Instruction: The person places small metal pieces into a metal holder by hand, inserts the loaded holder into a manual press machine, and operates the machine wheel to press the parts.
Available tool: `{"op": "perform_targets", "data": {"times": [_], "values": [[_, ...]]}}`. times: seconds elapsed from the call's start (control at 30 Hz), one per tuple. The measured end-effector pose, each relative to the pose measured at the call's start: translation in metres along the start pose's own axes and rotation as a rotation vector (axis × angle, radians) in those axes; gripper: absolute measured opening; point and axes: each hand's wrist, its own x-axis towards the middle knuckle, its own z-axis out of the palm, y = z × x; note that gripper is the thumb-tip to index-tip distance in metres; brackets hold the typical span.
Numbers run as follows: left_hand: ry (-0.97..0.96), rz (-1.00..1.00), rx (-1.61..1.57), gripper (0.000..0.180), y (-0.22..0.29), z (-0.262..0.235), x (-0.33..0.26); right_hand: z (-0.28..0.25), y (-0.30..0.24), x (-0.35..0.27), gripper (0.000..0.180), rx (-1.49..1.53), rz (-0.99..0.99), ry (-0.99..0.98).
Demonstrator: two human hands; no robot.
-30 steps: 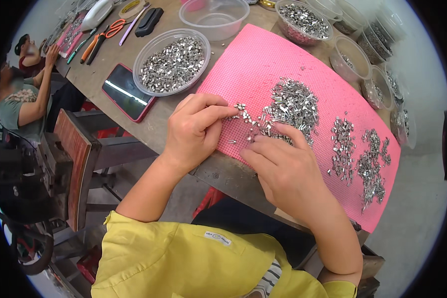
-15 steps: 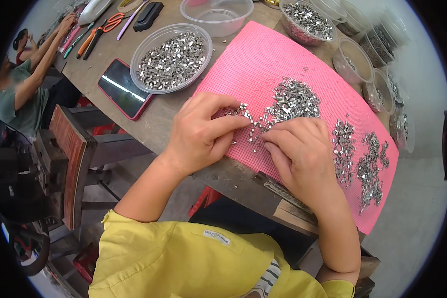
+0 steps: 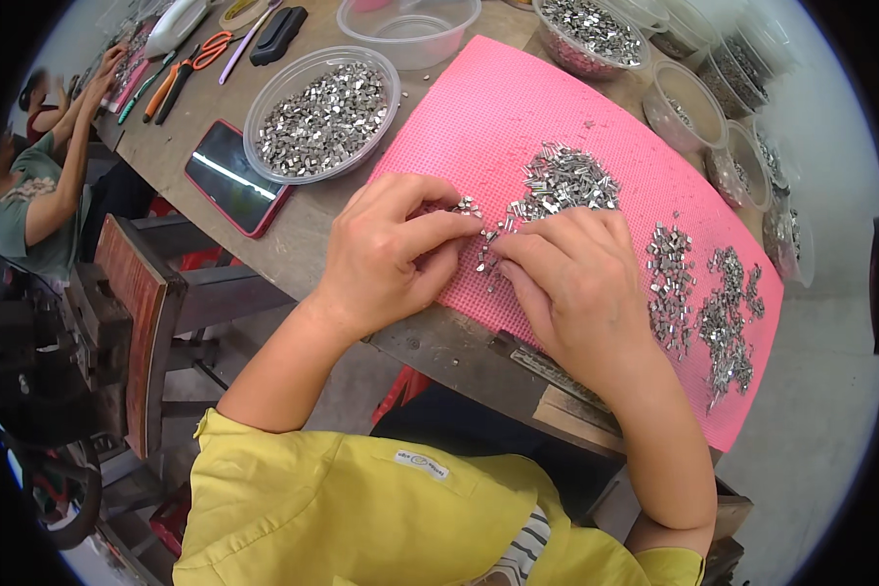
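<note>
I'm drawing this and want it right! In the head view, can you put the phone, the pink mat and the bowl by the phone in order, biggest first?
1. Mat
2. Bowl
3. Phone, partly hidden by the bowl

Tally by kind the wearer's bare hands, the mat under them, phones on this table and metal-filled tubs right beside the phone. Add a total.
Bare hands: 2 (left hand, right hand)
Pink mat: 1
Phone: 1
Metal-filled tub: 1
Total: 5, leaving out the loose metal pieces, too many to count
</note>
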Motion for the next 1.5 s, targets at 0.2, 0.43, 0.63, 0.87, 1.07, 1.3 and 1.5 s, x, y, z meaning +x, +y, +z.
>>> {"op": "perform_targets", "data": {"times": [0.2, 0.43, 0.63, 0.87, 1.07, 1.3, 1.5], "values": [[-0.017, 0.003, 0.022, 0.021, 0.002, 0.0, 0.001, 0.012, 0.006, 0.008, 0.013, -0.031, -0.011, -0.008], [-0.1, 0.018, 0.039, 0.022, 0.002, -0.009, 0.008, 0.011, 0.009, 0.005, 0.011, -0.044, 0.005, -0.035], [-0.188, 0.017, 0.096, 0.02, 0.005, -0.009, 0.019, 0.008, 0.007, 0.004, 0.01, -0.023, 0.022, -0.05], [-0.226, 0.122, 0.252, 0.016, 0.011, -0.007, 0.028, 0.002, 0.009, -0.004, 0.007, -0.013, 0.018, 0.007], [-0.292, 0.183, 0.362, 0.02, 0.004, -0.005, 0.023, -0.018, 0.014, -0.015, 0.009, -0.049, 0.056, 0.016], [-0.322, 0.198, 0.291, 0.015, 0.012, -0.026, 0.019, -0.037, 0.018, -0.037, 0.012, -0.06, 0.112, -0.007], [-0.35, 0.228, 0.294, 0.02, 0.014, -0.034, 0.015, -0.044, -0.008, -0.042, 0.019, 0.021, 0.092, -0.053]]}}
